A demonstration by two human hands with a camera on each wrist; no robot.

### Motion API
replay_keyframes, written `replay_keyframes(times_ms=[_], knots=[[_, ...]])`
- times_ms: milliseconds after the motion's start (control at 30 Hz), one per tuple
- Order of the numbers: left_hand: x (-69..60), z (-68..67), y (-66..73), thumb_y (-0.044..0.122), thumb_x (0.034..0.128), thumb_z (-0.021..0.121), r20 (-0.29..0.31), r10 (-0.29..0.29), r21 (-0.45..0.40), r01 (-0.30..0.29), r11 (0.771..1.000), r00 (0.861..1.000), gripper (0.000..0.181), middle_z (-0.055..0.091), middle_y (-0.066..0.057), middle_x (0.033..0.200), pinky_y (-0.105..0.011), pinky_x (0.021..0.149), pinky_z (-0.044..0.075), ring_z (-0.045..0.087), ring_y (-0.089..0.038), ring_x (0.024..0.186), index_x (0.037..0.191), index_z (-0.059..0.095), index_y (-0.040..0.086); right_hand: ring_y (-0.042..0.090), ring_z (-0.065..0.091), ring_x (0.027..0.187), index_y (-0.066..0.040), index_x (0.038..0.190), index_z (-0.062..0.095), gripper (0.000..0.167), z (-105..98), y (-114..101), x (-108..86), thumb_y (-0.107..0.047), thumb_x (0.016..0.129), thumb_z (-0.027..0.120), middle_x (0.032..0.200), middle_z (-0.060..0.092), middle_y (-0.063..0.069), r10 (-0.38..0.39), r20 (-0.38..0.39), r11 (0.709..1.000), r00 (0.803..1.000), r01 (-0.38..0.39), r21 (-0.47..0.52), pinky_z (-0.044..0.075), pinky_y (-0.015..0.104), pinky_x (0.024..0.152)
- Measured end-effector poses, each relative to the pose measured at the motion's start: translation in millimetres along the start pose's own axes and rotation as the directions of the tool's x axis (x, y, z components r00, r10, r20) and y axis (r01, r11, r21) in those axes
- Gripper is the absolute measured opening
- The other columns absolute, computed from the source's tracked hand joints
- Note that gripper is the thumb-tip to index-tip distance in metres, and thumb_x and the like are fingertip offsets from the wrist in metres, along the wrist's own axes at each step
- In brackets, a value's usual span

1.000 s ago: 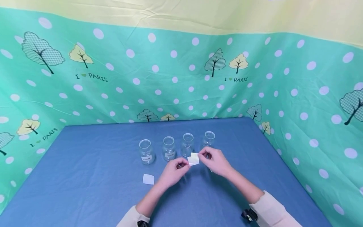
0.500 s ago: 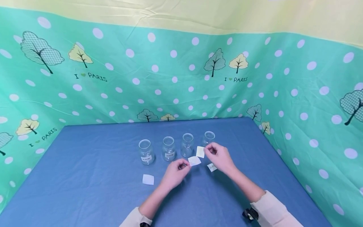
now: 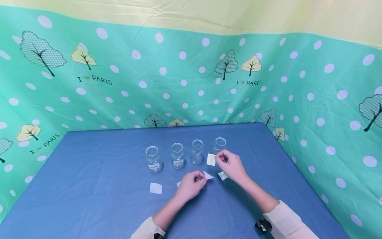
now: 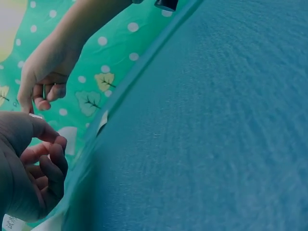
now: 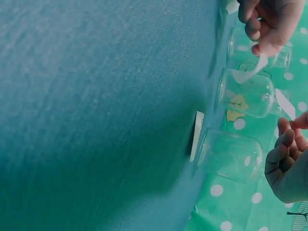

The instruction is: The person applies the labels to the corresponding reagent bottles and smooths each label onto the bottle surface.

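Observation:
My left hand (image 3: 191,184) pinches a thin white paper piece (image 3: 208,176) by its edge; it looks curved in the right wrist view (image 5: 255,72). Just beyond and to the right, my right hand (image 3: 231,164) pinches a whitish square label (image 3: 211,159) between thumb and fingertips. The two pieces are apart. Behind the hands, a bare glass jar (image 3: 197,154) stands upright, and another jar (image 3: 220,143) is partly hidden by the right hand. Two jars at the left, one (image 3: 153,157) and its neighbour (image 3: 177,154), carry printed white labels.
A printed label (image 3: 222,175) lies on the blue tablecloth (image 3: 89,186) beside the right wrist. A white paper square (image 3: 156,188) lies in front of the leftmost jar. Another white scrap (image 3: 178,183) is mostly covered by the left hand. A polka-dot curtain (image 3: 185,66) surrounds the table.
The white paper and the label, overlapping at first, have come apart. My left hand has drawn nearer and slightly right with the paper; the right hand lifted slightly, then stayed nearly still.

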State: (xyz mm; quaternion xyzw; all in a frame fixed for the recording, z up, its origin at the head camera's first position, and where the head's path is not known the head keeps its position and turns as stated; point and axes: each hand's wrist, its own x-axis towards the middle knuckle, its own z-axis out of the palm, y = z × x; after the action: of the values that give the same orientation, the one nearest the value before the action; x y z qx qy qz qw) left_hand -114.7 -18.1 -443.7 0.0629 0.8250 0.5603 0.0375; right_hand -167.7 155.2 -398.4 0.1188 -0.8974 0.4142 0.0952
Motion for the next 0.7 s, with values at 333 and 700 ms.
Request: replay_keyframes(times_ms=[333,700], knots=[[-7.5,4.3,-2.9,0.012,0.08,0.059,0.013,-0.017,0.223,0.013,0.975,1.0,0.006,0.049,0.007,0.049,-0.023,0.043,0.038,0.046,-0.004,0.038,0.077,0.064,0.012,0.009,0.049,0.06,-0.013,0.082,0.066,0.007,3.4,1.3,-2.2,-0.016,0.085,0.061,0.065,0.058,-0.003,0.022,0.031,1.0,0.999,-0.023,0.005,0.04,0.02,0.057],[-14.8,-0.5,-6.2,0.011,0.0817,0.057,0.045,-0.049,0.215,0.038,0.976,0.998,0.007,0.048,0.006,0.046,-0.025,0.043,0.041,0.044,-0.003,0.033,0.077,0.061,0.009,0.008,0.049,0.06,-0.014,0.081,0.066,0.007,6.8,0.3,-4.4,-0.016,0.085,0.061,0.065,0.057,-0.003,0.015,0.042,1.0,0.999,-0.016,0.013,0.04,0.02,0.057]])
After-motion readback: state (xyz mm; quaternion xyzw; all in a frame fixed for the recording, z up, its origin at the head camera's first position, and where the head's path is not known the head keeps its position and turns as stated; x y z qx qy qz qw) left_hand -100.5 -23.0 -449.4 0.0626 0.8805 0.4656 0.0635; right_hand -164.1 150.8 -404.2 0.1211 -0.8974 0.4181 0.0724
